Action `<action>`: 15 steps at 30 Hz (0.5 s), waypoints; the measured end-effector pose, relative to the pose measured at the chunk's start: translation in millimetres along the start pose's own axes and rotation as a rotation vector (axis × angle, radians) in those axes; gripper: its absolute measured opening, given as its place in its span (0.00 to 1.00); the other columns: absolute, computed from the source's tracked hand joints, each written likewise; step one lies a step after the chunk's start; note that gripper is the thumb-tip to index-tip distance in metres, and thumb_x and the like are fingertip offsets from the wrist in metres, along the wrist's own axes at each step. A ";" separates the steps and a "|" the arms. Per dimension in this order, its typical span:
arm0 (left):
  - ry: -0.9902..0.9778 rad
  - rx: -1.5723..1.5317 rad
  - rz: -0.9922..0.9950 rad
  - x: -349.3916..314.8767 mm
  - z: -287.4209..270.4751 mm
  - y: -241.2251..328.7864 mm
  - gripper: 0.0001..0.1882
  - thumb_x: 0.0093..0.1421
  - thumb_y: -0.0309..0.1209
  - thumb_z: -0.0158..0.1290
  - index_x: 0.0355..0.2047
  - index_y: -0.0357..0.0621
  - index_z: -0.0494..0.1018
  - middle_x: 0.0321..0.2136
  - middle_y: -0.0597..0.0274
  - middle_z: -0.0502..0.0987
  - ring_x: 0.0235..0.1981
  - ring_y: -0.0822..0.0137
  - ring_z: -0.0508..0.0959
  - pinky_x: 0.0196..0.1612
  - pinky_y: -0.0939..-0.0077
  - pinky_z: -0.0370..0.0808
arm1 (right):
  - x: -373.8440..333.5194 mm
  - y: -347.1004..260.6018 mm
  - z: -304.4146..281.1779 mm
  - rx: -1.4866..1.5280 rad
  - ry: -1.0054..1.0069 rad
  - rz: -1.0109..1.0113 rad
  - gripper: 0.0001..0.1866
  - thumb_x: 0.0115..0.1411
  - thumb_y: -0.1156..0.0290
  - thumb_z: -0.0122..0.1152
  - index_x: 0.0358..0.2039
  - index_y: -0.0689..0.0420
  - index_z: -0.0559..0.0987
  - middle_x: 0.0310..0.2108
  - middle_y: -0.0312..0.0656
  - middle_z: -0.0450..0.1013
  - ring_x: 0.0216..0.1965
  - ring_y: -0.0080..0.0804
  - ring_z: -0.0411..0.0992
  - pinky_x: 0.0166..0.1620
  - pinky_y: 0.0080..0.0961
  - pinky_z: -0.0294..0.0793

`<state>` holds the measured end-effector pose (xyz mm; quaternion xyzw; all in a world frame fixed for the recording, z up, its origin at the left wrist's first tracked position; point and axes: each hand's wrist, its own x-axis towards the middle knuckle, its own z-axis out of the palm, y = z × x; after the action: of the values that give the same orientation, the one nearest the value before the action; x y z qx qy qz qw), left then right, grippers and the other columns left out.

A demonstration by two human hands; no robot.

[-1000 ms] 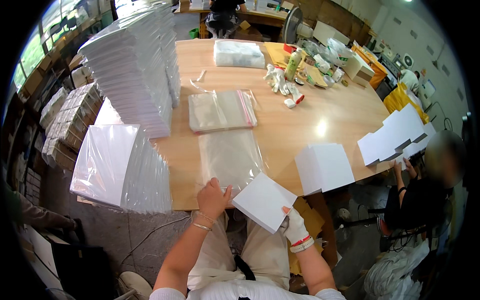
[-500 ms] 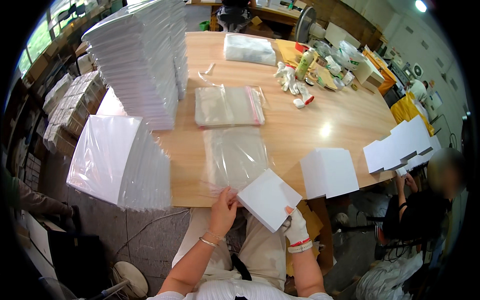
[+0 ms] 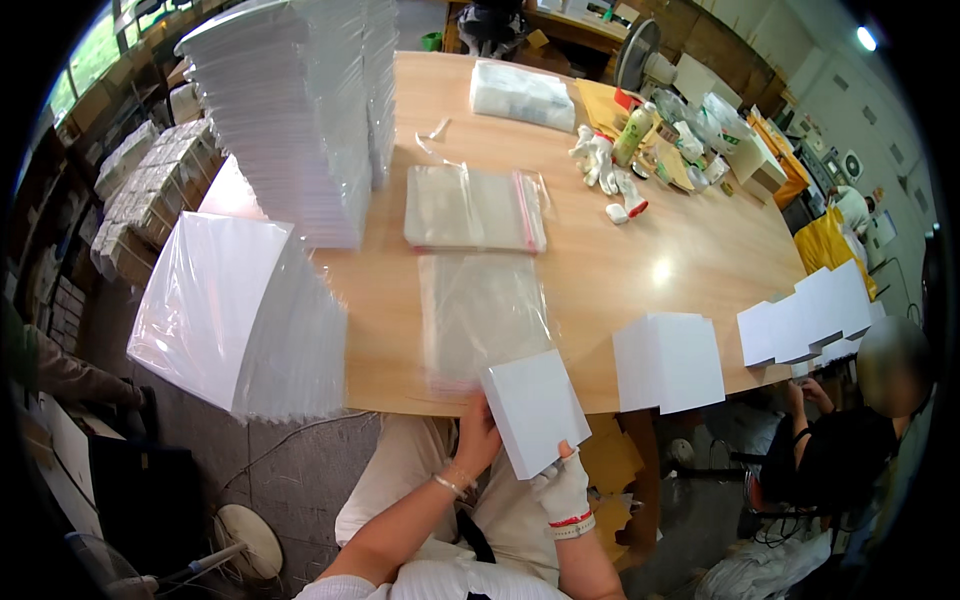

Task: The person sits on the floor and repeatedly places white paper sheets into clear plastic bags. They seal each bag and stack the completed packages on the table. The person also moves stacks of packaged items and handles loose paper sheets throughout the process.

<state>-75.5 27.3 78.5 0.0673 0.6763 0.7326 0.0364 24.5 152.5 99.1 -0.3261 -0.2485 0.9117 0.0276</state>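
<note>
Holding a white block (image 3: 536, 410) by its near edge, the right hand (image 3: 562, 486) is gloved; whether the left hand (image 3: 478, 442), beside the block, grips anything, I cannot tell.

Wrapped stacks (image 3: 215, 300) are standing along the left of the table (image 3: 590, 280), one behind another. In the middle, a bag bundle (image 3: 475, 210) is lying beyond plastic bags (image 3: 480, 310). By the near edge, the right hand (image 3: 560, 485) is holding a paper block (image 3: 535, 410), the left hand (image 3: 478, 430) being at its left; a paper stack (image 3: 667, 360) is standing farther right. Gloves (image 3: 600, 160) are lying behind, beside a bottle (image 3: 633, 133).
</note>
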 end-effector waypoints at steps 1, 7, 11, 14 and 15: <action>-0.121 0.090 -0.029 -0.2 -1.3 -4.5 0.14 0.50 0.19 0.50 0.39 0.33 0.67 0.26 0.53 0.75 0.29 0.63 0.76 0.34 0.72 0.73 | -4.4 2.6 -0.2 -0.028 0.024 -0.019 0.18 0.54 0.61 0.57 0.45 0.50 0.69 0.34 0.29 0.69 0.31 0.21 0.68 0.31 0.20 0.67; -0.112 0.001 -0.096 -41.7 -10.2 -11.6 0.08 0.50 0.23 0.51 0.31 0.32 0.70 0.25 0.49 0.77 0.27 0.61 0.79 0.31 0.72 0.73 | -48.8 15.3 18.5 -0.171 0.026 -0.006 0.20 0.51 0.57 0.60 0.43 0.46 0.68 0.27 0.26 0.63 0.26 0.21 0.61 0.30 0.22 0.63; -0.126 -0.008 -0.116 -54.5 -17.0 -33.6 0.08 0.52 0.24 0.51 0.32 0.34 0.71 0.24 0.54 0.78 0.27 0.69 0.78 0.31 0.75 0.73 | -56.8 28.3 21.8 -0.186 0.077 -0.072 0.19 0.52 0.57 0.59 0.43 0.45 0.67 0.25 0.27 0.62 0.23 0.20 0.59 0.26 0.21 0.58; -0.161 0.005 -0.102 -67.7 -16.5 -32.0 0.08 0.52 0.24 0.51 0.32 0.33 0.72 0.25 0.57 0.78 0.27 0.73 0.76 0.31 0.78 0.73 | -49.1 30.2 24.7 -0.190 0.079 -0.122 0.17 0.54 0.58 0.57 0.42 0.49 0.67 0.25 0.29 0.63 0.23 0.21 0.60 0.26 0.22 0.60; -0.162 -0.002 -0.112 -69.2 -16.9 -40.6 0.07 0.52 0.24 0.52 0.32 0.34 0.72 0.25 0.55 0.78 0.28 0.72 0.77 0.30 0.78 0.73 | -49.4 29.8 26.2 -0.191 0.087 -0.140 0.16 0.56 0.59 0.56 0.40 0.53 0.67 0.25 0.31 0.64 0.23 0.22 0.61 0.25 0.23 0.63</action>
<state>-11.1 4.0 33.4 0.0884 0.6730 0.7223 0.1323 50.7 104.6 131.1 -0.3484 -0.3550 0.8646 0.0708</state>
